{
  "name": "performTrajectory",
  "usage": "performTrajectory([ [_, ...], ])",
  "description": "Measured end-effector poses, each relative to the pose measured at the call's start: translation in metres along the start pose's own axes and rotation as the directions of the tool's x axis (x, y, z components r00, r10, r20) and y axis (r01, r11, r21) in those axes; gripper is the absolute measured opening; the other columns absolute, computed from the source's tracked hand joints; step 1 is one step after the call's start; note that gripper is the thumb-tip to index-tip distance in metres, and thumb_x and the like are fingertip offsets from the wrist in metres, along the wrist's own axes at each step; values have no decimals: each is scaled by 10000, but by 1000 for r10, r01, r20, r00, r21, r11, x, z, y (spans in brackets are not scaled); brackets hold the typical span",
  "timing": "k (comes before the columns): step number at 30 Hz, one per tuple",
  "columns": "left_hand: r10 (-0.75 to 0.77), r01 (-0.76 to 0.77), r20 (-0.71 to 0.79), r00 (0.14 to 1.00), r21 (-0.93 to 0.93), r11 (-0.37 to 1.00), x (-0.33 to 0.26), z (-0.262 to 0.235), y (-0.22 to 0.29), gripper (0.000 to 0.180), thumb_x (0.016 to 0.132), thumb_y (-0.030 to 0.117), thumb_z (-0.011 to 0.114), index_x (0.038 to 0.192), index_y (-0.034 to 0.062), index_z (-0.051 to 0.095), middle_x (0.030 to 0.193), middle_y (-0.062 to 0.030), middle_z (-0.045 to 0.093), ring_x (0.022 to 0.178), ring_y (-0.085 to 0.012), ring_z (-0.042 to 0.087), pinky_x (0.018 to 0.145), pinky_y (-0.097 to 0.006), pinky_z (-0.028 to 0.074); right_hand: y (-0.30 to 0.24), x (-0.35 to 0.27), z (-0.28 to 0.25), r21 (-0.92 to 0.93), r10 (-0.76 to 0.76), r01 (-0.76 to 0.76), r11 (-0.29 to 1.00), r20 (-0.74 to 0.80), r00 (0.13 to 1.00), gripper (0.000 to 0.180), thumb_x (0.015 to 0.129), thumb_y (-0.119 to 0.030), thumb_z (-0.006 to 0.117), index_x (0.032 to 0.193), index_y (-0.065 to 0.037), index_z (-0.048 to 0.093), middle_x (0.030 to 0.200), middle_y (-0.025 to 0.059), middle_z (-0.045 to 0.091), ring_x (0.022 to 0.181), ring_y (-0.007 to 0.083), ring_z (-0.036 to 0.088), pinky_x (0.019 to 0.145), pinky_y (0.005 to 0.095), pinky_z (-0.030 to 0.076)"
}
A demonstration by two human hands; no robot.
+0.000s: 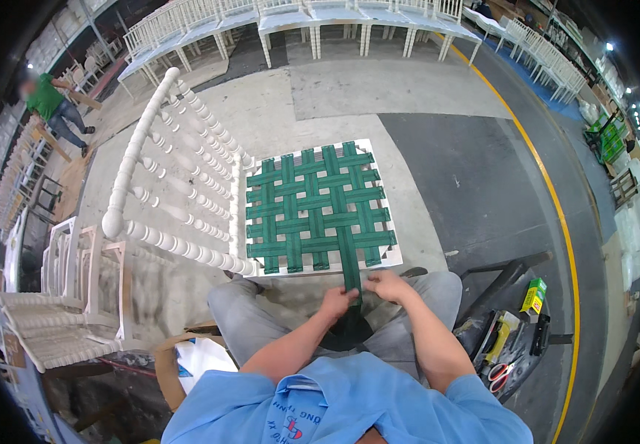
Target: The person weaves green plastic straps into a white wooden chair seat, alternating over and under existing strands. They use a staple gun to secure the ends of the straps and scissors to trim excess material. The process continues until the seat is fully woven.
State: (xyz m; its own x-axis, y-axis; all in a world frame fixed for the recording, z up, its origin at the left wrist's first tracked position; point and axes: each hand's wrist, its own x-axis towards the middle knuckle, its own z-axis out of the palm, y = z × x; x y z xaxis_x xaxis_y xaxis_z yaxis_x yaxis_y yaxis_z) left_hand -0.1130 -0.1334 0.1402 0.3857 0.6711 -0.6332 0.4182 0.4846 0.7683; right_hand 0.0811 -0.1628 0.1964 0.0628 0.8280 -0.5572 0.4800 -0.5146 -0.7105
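Observation:
A white wooden chair [179,189] with a turned-spindle back lies in front of my knees, its seat frame [390,260] facing me. Green webbing straps [312,203] are woven across the seat in a lattice. One green strap [351,277] runs off the near edge of the seat down toward my lap. My left hand [337,302] pinches this strap just below the seat edge. My right hand [386,285] grips the same strap beside it, fingers closed on it.
A low stand at my right holds a green and yellow box [533,295], red-handled scissors [500,372] and dark tools. White chairs [290,21] line the far side. More white frames [68,296] stack at my left. A person in green [53,103] stands far left.

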Motion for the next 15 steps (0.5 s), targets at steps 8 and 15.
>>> performTrajectory([
  [8, -480, 348, 209, 852, 458, 818, -9, 10, -30, 549, 806, 357, 860, 1192, -9, 724, 1136, -120, 743, 995, -217, 698, 878, -361, 541, -4, 55, 84, 665, 252, -211, 716, 35, 967, 274, 825, -248, 867, 891, -9, 751, 825, 76, 679, 696, 227, 634, 684, 408, 521],
  [15, -80, 40, 29, 996, 669, 742, 9, -2, -42, 373, 938, 328, 706, 1208, 71, 727, 1222, -133, 738, 1111, -279, 707, 927, -402, 549, 58, 115, 127, -146, 81, -123, 982, -266, 961, 523, 904, -503, 662, 1157, -50, 736, 1092, 240, 723, 1075, 369, 669, 941, 425, 513],
])
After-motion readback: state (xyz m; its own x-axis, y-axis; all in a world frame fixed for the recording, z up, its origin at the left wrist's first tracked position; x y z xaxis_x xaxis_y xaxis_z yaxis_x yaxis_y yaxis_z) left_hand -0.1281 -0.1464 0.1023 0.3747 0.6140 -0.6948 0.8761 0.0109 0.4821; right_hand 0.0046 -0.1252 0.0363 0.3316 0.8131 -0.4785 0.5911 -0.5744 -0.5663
